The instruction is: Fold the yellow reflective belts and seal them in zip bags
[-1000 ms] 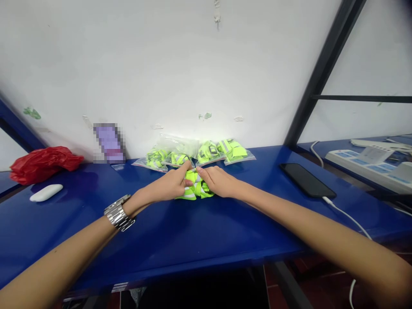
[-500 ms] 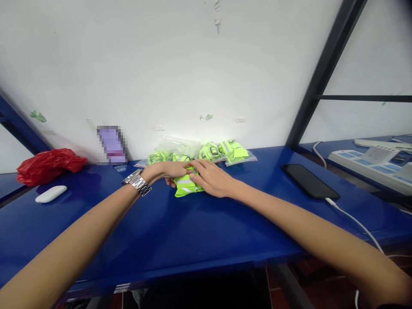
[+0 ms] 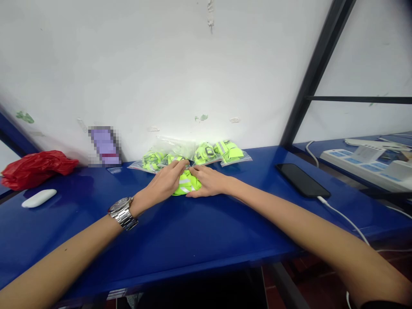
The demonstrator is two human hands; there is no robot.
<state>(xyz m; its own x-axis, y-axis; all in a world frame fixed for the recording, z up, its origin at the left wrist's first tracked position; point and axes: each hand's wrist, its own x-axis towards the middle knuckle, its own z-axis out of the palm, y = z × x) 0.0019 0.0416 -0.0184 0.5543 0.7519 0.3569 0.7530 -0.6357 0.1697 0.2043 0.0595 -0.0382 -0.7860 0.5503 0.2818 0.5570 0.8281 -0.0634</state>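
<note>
A bunched neon-yellow reflective vest (image 3: 186,184) with silvery stripes lies on the blue table, squeezed between my two hands. My left hand (image 3: 165,180), with a metal watch (image 3: 123,212) at the wrist, grips its left side, fingers curled over the top. From the other side my right hand (image 3: 207,180) closes around it, the thumb near the top edge. Just behind are clear plastic bags holding similar yellow bundles: one bag (image 3: 152,159) at the left, another bundle (image 3: 205,153) in the middle and a third (image 3: 229,151) at the right.
At the left are a red plastic bag (image 3: 38,167), a white oval case (image 3: 39,198) and a blurred-out phone (image 3: 105,146) leaning on the wall. On the right lie a black phone (image 3: 302,179) with a white cable (image 3: 346,223) and a power strip (image 3: 363,165) behind the dark frame post (image 3: 305,77).
My left hand has turned from lying over the vest to gripping its left side. My right hand has shifted round its right side, and the vest looks more bunched. The view has moved slightly.
</note>
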